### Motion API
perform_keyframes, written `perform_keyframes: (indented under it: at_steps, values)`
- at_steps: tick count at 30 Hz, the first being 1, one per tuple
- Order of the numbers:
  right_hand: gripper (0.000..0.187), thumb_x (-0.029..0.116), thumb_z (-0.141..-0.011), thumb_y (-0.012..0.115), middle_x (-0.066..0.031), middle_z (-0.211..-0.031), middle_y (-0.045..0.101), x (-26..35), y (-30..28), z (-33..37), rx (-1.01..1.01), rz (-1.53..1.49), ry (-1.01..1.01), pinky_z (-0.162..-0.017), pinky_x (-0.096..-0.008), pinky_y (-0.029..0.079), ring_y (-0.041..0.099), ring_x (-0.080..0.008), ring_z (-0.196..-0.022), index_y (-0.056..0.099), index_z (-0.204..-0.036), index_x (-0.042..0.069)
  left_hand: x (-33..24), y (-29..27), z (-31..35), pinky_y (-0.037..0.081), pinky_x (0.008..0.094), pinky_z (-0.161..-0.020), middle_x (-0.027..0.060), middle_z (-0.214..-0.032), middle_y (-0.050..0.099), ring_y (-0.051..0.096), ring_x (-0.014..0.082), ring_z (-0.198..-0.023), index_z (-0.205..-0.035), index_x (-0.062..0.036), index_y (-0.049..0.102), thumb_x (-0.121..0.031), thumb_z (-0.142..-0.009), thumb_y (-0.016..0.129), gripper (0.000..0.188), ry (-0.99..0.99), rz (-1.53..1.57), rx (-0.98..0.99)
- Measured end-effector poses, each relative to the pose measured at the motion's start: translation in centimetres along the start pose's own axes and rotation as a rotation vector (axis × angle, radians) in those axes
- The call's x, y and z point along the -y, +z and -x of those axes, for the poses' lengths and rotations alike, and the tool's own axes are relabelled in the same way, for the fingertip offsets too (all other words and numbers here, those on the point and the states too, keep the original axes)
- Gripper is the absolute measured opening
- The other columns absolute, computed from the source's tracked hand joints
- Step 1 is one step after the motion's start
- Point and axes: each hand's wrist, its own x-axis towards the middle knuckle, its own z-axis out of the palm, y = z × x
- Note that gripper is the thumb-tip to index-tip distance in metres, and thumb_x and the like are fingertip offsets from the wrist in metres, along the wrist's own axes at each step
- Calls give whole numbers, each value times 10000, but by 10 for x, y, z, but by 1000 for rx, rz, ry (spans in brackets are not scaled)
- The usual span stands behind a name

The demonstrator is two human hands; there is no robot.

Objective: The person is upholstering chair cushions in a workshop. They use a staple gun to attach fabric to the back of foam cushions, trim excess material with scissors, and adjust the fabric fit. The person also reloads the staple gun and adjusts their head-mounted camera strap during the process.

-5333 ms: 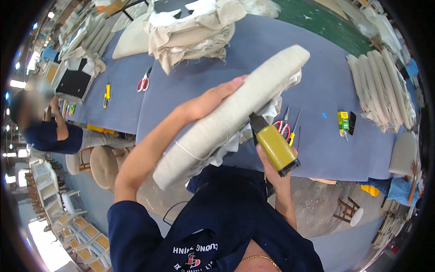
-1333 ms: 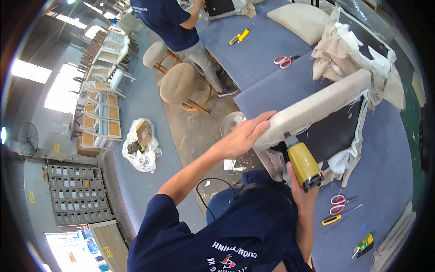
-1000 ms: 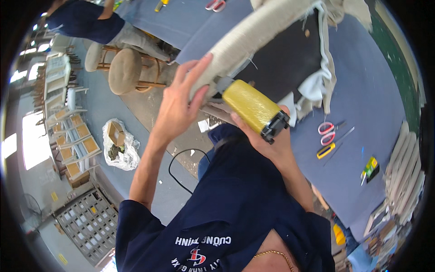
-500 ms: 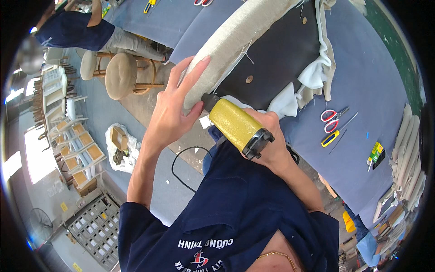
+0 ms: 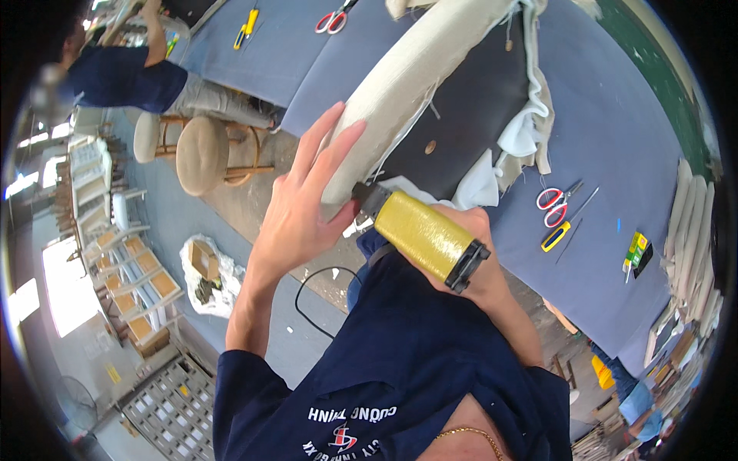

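A large upholstered piece (image 5: pixel 415 73) lies on the table, its thick padded edge covered in beige fabric and its inner face dark. My left hand (image 5: pixel 304 200) grips the near end of this edge, fingers spread along the outer side and thumb at the inner side. In my right hand (image 5: pixel 477 238) is a yellow staple gun (image 5: pixel 427 230) with a black nose and black end cap; the grip itself is hidden behind its body. The nose sits against the near end of the beige edge, close to my left thumb. White padding (image 5: pixel 478 183) hangs loose beside it.
On the blue-grey table (image 5: pixel 615 154) lie red-handled scissors (image 5: pixel 552 206), a yellow-handled screwdriver (image 5: pixel 556 236) and stacked beige strips (image 5: pixel 688 238). Round stools (image 5: pixel 204 156) stand on the left, near a co-worker (image 5: pixel 127 77). A black hose (image 5: pixel 301 307) curves below my left forearm.
The staple gun and my right hand have shifted slightly right and down in view, with the nose still at the beige edge. My left hand keeps its hold there. The whole view has turned slightly.
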Motion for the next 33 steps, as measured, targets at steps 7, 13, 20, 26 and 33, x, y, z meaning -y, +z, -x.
perform_keyframes:
  at_steps: [7, 13, 20, 26, 33]
  values:
    - [340, 141, -808, 831, -131, -974, 767, 1, -69, 45, -64, 178, 23, -773, -328, 585, 772, -263, -869, 724, -1099, 1, -40, 24, -4, 512, 479, -1055, 179, -1532, 489, 554, 430, -1332, -1408, -68, 529, -8, -690, 872, 797, 238, 115, -173]
    - [401, 182, -849, 820, -108, -949, 725, -122, -198, 183, -705, 376, 767, -717, -338, 541, 662, -196, -756, 669, -1158, -23, -84, 65, -58, 473, 562, -1067, 177, -1257, 710, 626, 390, -1266, -1032, -14, 663, -356, -822, 842, 439, 866, 457, -92]
    - [665, 112, -833, 747, -259, -1290, 630, -248, -272, 310, -684, 1268, 900, -1009, -499, 500, 632, -437, -1141, 497, -1444, 25, -136, 113, -221, 366, 541, -1140, 126, -1073, 694, 614, 348, -1193, -984, -45, 682, -244, -905, 517, 270, 1124, 429, 217]
    - [547, 406, -990, 622, -278, -1326, 632, -35, -194, 152, -1170, 176, -24, -1079, -472, 448, 610, -446, -1227, 649, -1250, -75, -142, 148, -301, 360, 480, -1100, 129, -995, 661, 564, 363, -1124, -942, -42, 649, -225, -934, 428, 288, 872, 504, -15]
    - [662, 254, -747, 852, -261, -1253, 632, 39, -178, 87, -1383, 474, -271, -1032, -458, 474, 614, -372, -1195, 598, -1277, -52, -174, 156, -208, 369, 475, -1026, 136, -1041, 643, 557, 368, -1078, -1065, -44, 638, -220, -922, 515, 258, 638, 17, -427]
